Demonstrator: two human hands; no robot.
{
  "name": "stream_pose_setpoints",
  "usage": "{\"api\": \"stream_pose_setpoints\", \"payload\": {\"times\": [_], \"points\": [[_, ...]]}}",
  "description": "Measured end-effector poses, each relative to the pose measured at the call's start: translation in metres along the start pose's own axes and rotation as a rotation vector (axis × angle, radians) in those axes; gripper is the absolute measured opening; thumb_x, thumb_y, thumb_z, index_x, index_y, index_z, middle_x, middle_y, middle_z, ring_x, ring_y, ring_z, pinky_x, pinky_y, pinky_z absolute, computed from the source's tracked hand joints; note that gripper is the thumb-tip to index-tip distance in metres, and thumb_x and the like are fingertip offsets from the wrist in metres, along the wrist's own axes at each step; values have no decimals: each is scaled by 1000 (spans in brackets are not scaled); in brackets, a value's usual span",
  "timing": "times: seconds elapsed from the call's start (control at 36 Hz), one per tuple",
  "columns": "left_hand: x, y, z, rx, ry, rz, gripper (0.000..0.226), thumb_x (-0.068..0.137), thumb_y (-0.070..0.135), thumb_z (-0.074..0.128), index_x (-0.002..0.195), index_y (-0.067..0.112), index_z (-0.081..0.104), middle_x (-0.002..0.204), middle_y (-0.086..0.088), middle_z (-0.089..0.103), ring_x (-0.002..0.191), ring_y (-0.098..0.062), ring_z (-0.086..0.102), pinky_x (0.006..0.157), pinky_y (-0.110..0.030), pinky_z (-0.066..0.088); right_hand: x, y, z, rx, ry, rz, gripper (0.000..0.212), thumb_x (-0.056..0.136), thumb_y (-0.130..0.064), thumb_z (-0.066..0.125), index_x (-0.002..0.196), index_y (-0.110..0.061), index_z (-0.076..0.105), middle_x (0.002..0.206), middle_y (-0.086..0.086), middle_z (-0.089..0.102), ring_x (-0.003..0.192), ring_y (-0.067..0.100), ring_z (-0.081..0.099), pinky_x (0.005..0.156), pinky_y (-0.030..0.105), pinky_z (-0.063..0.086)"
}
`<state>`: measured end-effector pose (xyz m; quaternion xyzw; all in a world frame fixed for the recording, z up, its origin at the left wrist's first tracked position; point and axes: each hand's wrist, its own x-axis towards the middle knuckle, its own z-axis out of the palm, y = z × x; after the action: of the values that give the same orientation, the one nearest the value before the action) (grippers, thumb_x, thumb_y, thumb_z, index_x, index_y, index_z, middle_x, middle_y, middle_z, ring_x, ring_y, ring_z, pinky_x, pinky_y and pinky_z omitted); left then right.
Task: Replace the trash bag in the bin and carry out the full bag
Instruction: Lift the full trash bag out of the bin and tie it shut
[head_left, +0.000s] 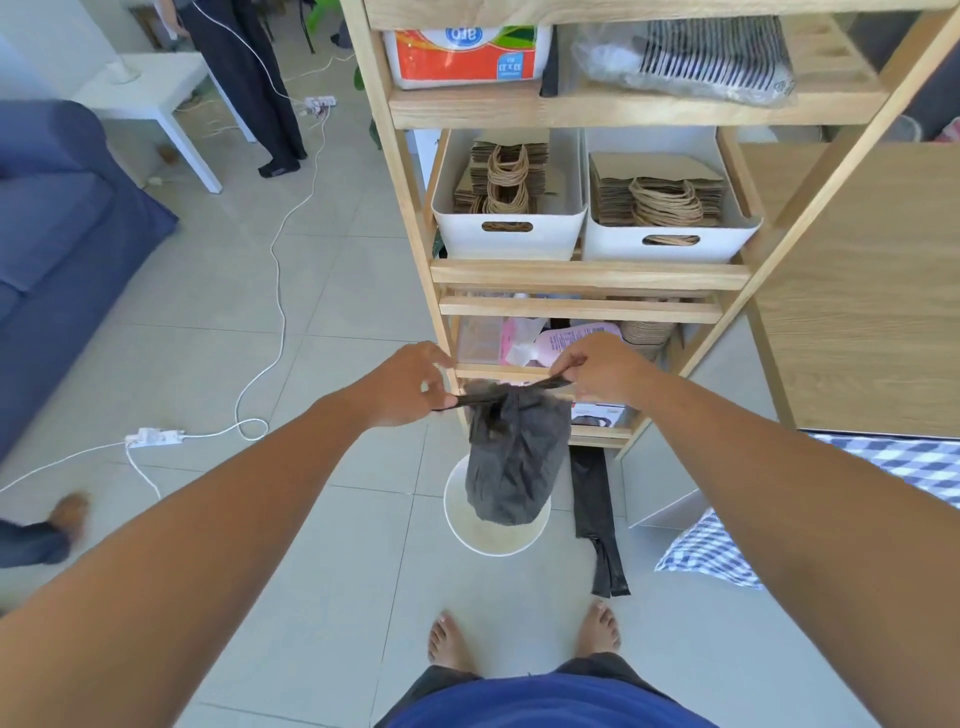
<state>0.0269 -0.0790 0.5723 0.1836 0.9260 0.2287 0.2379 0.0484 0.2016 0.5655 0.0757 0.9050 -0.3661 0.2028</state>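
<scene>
Pinching one twisted black ear of the full trash bag (511, 457), the fingers of our left hand (410, 387) are curled tight around the plastic, thumb and forefinger closed on it. Our right hand (597, 371) does the same on the other ear, fingers bunched narrow on the strip, and the two ears are stretched taut between the hands. Whether a knot is already formed at the neck we cannot quite tell, as the gathered plastic is dark and blurred there.

The bag hangs clear of the white bin (496, 525), just above its open mouth, and the bin's inside looks bare and pale. A flat black spare bag (597, 519) lies on the floor just beside the bin, to its right.

The floor (322, 571) is pale tile. Directly ahead stands a wooden shelf unit (582, 273) with two white tubs (506, 234) of brown paper bags (660, 192), and a pack of napkins (467, 52) on the shelf above. A white cable (278, 291) snakes across the tiles to a power strip (155, 436) on the left, near a blue sofa (57, 249) and a white side table (156, 98). A checked blue cloth (909, 462) sits at the right.

Both our arms reach forward and down, nearly straight, wrists turned inward toward each other, with our bare feet (452, 644) planted just behind the bin.
</scene>
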Motion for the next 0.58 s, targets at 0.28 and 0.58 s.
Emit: {"api": "stream_pose_setpoints", "payload": {"times": [0.28,0.58], "points": [[-17,-30,-23,-45,25,-168,26,99,30,60,78,16,67,129,3,54,117,-15,51,94,-26,35,-6,32,-14,-259,163,23,28,92,-6,53,106,-14,76,113,9,70,87,20,58,71,18,39],[0,-2,-11,-1691,239,-60,29,100,28,50,74,18,57,89,-4,74,116,-28,67,109,-42,44,-12,9,5,519,-45,138,11,98,-7,53,92,-4,62,67,10,64,48,11,65,53,27,60]]}}
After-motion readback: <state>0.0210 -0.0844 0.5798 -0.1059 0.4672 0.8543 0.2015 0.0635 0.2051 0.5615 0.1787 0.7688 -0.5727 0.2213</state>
